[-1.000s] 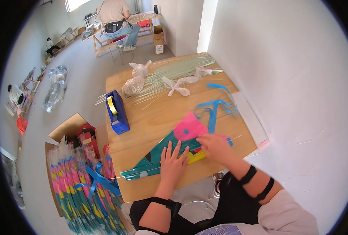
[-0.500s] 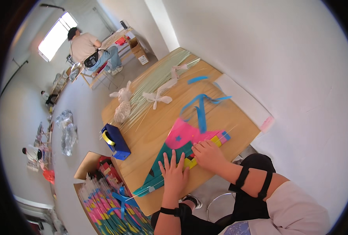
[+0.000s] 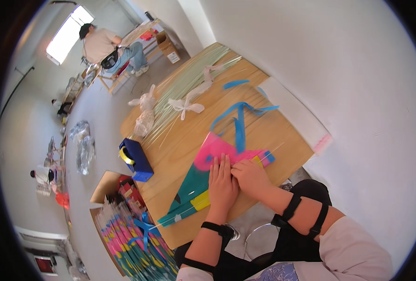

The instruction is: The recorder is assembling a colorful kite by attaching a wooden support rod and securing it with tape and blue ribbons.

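A folded kite (image 3: pixel 185 193) of thin pink, teal and yellow cloth lies across the near part of the wooden table, with a pale thin rod along its near edge. Blue ribbon strips (image 3: pixel 239 133) trail from its pink part over the tabletop. My left hand (image 3: pixel 223 185) rests flat on the cloth at the middle, fingers stretched out and close together. Right beside it, my right hand (image 3: pixel 252 177) has its fingers bent and pressed on the kite's near edge; its fingertips are partly hidden.
On the table (image 3: pixel 170 154) are a blue tape dispenser (image 3: pixel 140 164), thin pale sticks (image 3: pixel 189 84), tied plastic bags (image 3: pixel 144 107) and a white ribbon (image 3: pixel 187 107). A cardboard box (image 3: pixel 106 187) of folded kites (image 3: pixel 130 239) stands at the left. Another person (image 3: pixel 100 47) sits farther back.
My left hand has slid right and farther up the kite, closing its spread fingers, and now lies against my right hand. The right hand has shifted only slightly.
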### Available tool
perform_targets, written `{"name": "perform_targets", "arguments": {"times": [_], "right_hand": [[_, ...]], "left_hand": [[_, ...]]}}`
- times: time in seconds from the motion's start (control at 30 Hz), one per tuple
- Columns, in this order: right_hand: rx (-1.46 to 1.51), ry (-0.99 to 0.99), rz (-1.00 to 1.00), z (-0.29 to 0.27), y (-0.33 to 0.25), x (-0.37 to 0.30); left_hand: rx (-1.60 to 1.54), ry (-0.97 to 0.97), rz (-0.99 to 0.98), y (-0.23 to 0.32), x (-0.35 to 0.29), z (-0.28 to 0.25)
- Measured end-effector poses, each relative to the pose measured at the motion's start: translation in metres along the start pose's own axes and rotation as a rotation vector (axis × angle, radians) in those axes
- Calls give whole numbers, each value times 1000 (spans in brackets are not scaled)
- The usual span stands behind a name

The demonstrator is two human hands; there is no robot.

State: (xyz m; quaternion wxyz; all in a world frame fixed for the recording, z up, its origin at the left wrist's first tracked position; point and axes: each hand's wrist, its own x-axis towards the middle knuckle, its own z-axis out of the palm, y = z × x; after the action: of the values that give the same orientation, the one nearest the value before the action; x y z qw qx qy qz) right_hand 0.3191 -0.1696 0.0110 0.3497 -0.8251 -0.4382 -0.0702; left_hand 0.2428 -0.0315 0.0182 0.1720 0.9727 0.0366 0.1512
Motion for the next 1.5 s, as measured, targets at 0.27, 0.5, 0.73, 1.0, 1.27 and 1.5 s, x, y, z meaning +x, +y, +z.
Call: {"name": "perform_targets", "arguments": {"times": [0.27, 0.5, 0.73, 1.0, 1.27, 1.5], "right_hand": [[492, 239, 591, -45, 33, 28], [184, -13, 400, -67, 56, 49], [465, -99, 207, -11, 11, 29], [597, -161, 378, -2, 7, 28], [522, -141, 255, 2, 14, 22], [473, -158, 232, 6, 13, 21]], "left_hand": [[105, -14, -9, 4, 2, -2], [102, 29, 16, 4, -1, -1], [36, 22, 2, 2, -1, 0], [-560, 241, -260, -35, -17, -42], [-86, -23, -205, -125, -107, -121], [2, -21, -190, -140, -115, -118]]}}
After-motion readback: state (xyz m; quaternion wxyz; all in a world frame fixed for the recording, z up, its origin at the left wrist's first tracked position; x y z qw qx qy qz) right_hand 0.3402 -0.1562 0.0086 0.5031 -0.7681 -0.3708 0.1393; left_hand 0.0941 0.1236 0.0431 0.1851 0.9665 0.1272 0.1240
